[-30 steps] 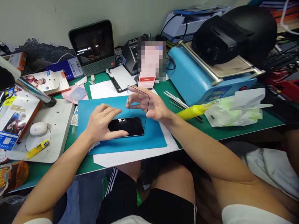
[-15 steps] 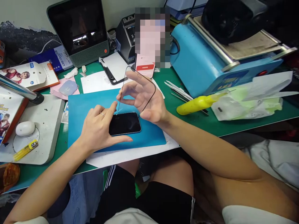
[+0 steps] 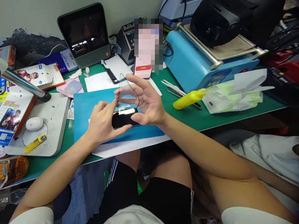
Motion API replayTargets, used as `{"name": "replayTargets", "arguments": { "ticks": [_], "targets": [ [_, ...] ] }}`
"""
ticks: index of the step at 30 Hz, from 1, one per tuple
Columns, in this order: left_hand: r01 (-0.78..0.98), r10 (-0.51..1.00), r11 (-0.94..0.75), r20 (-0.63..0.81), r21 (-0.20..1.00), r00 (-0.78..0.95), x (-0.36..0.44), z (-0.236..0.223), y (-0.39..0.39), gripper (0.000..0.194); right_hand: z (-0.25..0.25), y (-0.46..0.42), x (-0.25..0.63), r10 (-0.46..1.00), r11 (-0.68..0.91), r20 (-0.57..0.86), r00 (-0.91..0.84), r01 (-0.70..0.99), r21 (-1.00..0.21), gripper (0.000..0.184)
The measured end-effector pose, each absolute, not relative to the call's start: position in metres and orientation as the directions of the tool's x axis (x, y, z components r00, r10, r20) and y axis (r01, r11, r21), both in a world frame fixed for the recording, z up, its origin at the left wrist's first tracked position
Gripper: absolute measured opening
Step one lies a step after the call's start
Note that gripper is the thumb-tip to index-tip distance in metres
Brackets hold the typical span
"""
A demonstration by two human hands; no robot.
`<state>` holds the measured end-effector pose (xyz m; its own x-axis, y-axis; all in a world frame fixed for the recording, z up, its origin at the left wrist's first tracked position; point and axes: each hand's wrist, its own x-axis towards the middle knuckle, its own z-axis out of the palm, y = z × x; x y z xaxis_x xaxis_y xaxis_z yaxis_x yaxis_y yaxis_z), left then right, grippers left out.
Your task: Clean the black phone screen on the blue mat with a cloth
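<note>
My right hand (image 3: 153, 107) holds a clear, dark-edged screen protector (image 3: 123, 89) by its edges, tilted up, with fingers showing through it. Below lies a phone (image 3: 122, 120), black screen up, partly covered by both hands; a bright reflection crosses it. My left hand (image 3: 100, 121), wearing a ring, rests at the phone's left end with thumb and index finger spread apart. Its index fingertip is close to the protector's left edge; whether they touch I cannot tell. Under the phone is a blue mat (image 3: 85, 107).
A blue machine (image 3: 187, 62) with metal rails stands at the back right, near a yellow bottle (image 3: 187, 100) and a tissue pack (image 3: 233, 101). Behind the mat are a smart display (image 3: 85, 35) and a lit phone (image 3: 143, 67). A metal lamp arm (image 3: 28, 82) reaches in from the left. Another person's arm (image 3: 273, 177) shows at right.
The protector has turned more edge-on and come lower over the phone, still in my right hand. My left index finger has come up beside its left edge. The camera view has shifted.
</note>
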<state>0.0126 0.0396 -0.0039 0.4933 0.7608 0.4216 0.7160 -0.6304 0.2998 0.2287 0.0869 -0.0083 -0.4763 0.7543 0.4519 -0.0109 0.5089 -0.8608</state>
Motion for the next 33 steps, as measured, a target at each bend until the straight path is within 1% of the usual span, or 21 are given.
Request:
{"name": "replayTargets", "arguments": {
  "ticks": [2,3,6,7,10,12,14,16,18,20,23,26,33],
  "targets": [
    [0.721,0.769,-0.625,0.392,0.298,0.505,0.01,-0.002,0.039,0.081,-0.012,0.083,0.234,0.733,0.54,0.499,-0.462,-0.05,-0.84,0.12],
    [0.725,0.775,-0.621,0.369,0.297,0.513,0.008,0.0,0.039,0.079,-0.013,0.081,0.239,0.739,0.542,0.494,-0.457,-0.033,-0.84,0.123],
    [0.707,0.771,-0.636,0.291,0.309,0.567,-0.007,0.008,0.039,0.075,-0.015,0.074,0.262,0.795,0.489,0.4,-0.456,0.092,-0.867,0.125],
    [0.69,0.757,-0.653,0.267,0.313,0.596,-0.013,0.01,0.039,0.075,-0.017,0.072,0.27,0.804,0.471,0.375,-0.461,0.111,-0.875,0.121],
    [0.656,0.729,-0.682,0.222,0.323,0.648,-0.033,0.012,0.04,0.077,-0.026,0.066,0.289,0.804,0.44,0.344,-0.485,0.095,-0.893,0.106],
    [0.641,0.723,-0.685,0.213,0.347,0.657,-0.043,0.01,0.042,0.079,-0.033,0.064,0.296,0.807,0.427,0.326,-0.491,0.105,-0.898,0.102],
    [0.64,0.734,-0.666,0.186,0.383,0.653,-0.049,0.007,0.044,0.083,-0.039,0.063,0.299,0.817,0.425,0.296,-0.496,0.169,-0.889,0.1],
    [0.658,0.751,-0.637,0.134,0.401,0.646,-0.052,0.005,0.045,0.089,-0.041,0.062,0.301,0.818,0.447,0.267,-0.509,0.271,-0.852,0.093],
    [0.684,0.762,-0.616,0.077,0.39,0.643,-0.053,0.004,0.045,0.091,-0.04,0.061,0.301,0.817,0.482,0.245,-0.523,0.383,-0.788,0.088],
    [0.699,0.765,-0.611,0.051,0.371,0.642,-0.055,0.004,0.045,0.09,-0.038,0.059,0.302,0.818,0.503,0.228,-0.527,0.464,-0.729,0.085],
    [0.705,0.769,-0.617,0.076,0.35,0.635,-0.058,0.003,0.046,0.087,-0.036,0.058,0.302,0.813,0.516,0.211,-0.542,0.506,-0.691,0.084],
    [0.692,0.756,-0.642,0.123,0.33,0.642,-0.059,0.003,0.049,0.083,-0.036,0.059,0.302,0.803,0.528,0.199,-0.562,0.515,-0.675,0.083],
    [0.68,0.732,-0.677,0.16,0.281,0.662,-0.058,0.008,0.05,0.071,-0.04,0.063,0.301,0.792,0.543,0.186,-0.582,0.531,-0.65,0.081]
  ]
}}
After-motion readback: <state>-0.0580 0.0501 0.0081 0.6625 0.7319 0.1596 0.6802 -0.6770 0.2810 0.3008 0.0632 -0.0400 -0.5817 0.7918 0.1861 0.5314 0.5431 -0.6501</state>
